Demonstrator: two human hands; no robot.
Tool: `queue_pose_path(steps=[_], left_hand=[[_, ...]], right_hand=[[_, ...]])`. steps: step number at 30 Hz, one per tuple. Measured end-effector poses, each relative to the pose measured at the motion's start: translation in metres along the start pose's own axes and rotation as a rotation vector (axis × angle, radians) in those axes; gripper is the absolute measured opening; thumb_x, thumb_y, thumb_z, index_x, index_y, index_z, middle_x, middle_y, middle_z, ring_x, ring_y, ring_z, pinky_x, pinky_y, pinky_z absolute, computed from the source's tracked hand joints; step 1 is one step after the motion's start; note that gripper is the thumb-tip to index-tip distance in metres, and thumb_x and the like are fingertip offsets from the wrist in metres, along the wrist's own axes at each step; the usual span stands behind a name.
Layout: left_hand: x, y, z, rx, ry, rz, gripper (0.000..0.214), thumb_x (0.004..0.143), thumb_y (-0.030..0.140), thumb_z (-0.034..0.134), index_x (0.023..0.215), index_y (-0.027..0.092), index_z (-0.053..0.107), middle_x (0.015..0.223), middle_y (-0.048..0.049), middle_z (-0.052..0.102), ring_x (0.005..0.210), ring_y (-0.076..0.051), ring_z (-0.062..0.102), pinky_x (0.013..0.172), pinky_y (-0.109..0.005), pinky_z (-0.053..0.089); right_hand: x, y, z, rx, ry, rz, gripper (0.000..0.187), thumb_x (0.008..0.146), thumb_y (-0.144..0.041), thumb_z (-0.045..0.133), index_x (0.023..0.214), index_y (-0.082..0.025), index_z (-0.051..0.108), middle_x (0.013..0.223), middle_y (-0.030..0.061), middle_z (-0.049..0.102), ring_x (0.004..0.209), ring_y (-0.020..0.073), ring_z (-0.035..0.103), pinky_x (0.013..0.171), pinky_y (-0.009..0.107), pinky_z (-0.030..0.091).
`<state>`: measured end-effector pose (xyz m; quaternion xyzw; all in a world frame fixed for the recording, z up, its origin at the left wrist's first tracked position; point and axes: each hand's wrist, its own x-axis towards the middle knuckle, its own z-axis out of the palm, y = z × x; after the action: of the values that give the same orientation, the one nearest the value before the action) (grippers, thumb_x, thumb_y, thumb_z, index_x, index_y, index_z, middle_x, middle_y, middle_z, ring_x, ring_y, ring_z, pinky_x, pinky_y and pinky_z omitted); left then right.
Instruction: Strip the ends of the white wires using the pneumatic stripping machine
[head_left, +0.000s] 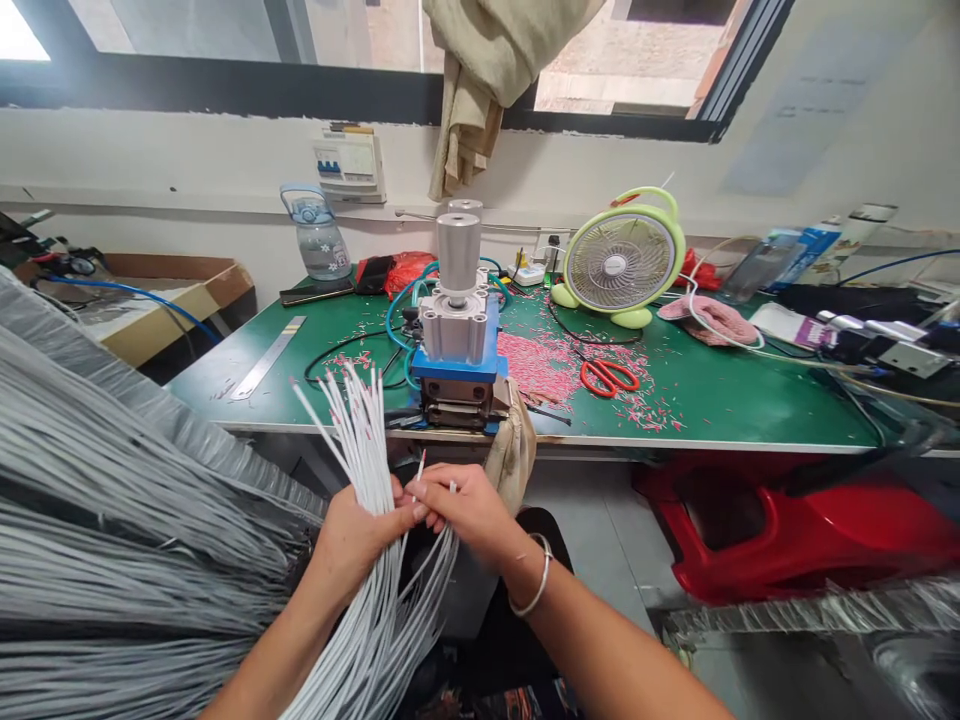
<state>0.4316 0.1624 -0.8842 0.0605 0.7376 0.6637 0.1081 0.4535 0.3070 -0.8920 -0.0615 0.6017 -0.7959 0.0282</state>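
Note:
My left hand (352, 540) is wrapped round a thick bundle of white cables (364, 450), whose upper ends fan out above the fist, some with reddish tips. The lengths hang down below toward my lap. Close beside it, my right hand (471, 510) pinches a few white cables, one with a red tip sticking up between the two hands. More cable trails down under the right palm. Just beyond my hands, at the table edge, stands a pneumatic press (456, 340) with a silver cylinder on a blue plate. The right fingertips are partly hidden.
Pink-and-white scraps (536, 365) lie right of the press, near red-handled scissors (609, 378). A steel ruler (268, 358), a water bottle (319, 240) and a green fan (621, 262) are on the green table. Grey cable bundles (135, 520) fill the left; a red stool (817, 525) is right.

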Motion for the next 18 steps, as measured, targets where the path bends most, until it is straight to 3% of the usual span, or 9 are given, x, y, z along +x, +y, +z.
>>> queue_pose_path(steps=[2,5,9,13,18], left_hand=[[0.0,0.006,-0.002,-0.101,0.028,-0.052,0.028,0.057,0.027,0.071,0.075,0.013,0.057,0.061,0.0002,0.062,0.056,-0.012,0.057,0.056,-0.023,0.044],[0.004,0.022,-0.004,-0.319,0.176,-0.129,0.028,0.062,0.027,0.068,0.084,0.013,0.057,0.068,-0.0036,0.065,0.061,-0.016,0.062,0.062,-0.028,0.05],[0.013,0.043,-0.006,-0.442,0.338,-0.047,0.017,0.065,0.019,0.064,0.079,0.015,0.057,0.062,-0.0002,0.063,0.057,-0.015,0.063,0.059,-0.029,0.054],[0.016,0.054,-0.005,-0.493,0.369,-0.013,0.01,0.067,0.017,0.061,0.077,0.015,0.059,0.061,0.0007,0.062,0.054,-0.013,0.062,0.06,-0.029,0.054],[0.013,0.049,-0.005,-0.556,0.318,-0.018,0.025,0.073,0.017,0.054,0.098,0.019,0.058,0.06,0.0004,0.062,0.059,-0.015,0.064,0.062,-0.032,0.054]], right_hand=[[0.003,-0.001,0.001,0.112,0.087,-0.015,0.029,0.072,-0.04,0.057,0.07,-0.011,0.059,0.056,0.0007,0.056,0.039,0.0047,0.044,0.039,0.017,0.032],[0.011,-0.007,-0.004,0.331,0.215,-0.022,0.026,0.07,-0.038,0.058,0.077,-0.013,0.058,0.064,0.001,0.059,0.034,0.0043,0.043,0.034,0.017,0.03],[0.019,-0.022,-0.012,0.507,0.27,0.023,0.021,0.068,-0.032,0.061,0.075,-0.012,0.057,0.06,-0.0007,0.057,0.034,0.0032,0.038,0.035,0.018,0.032],[0.023,-0.029,-0.015,0.617,0.302,0.065,0.015,0.066,-0.025,0.06,0.074,-0.012,0.056,0.056,-0.0021,0.054,0.033,0.002,0.033,0.034,0.018,0.03],[0.017,-0.021,-0.019,0.556,0.197,-0.012,0.016,0.071,-0.03,0.059,0.073,-0.014,0.054,0.058,-0.0035,0.052,0.035,0.0019,0.033,0.035,0.017,0.031]])
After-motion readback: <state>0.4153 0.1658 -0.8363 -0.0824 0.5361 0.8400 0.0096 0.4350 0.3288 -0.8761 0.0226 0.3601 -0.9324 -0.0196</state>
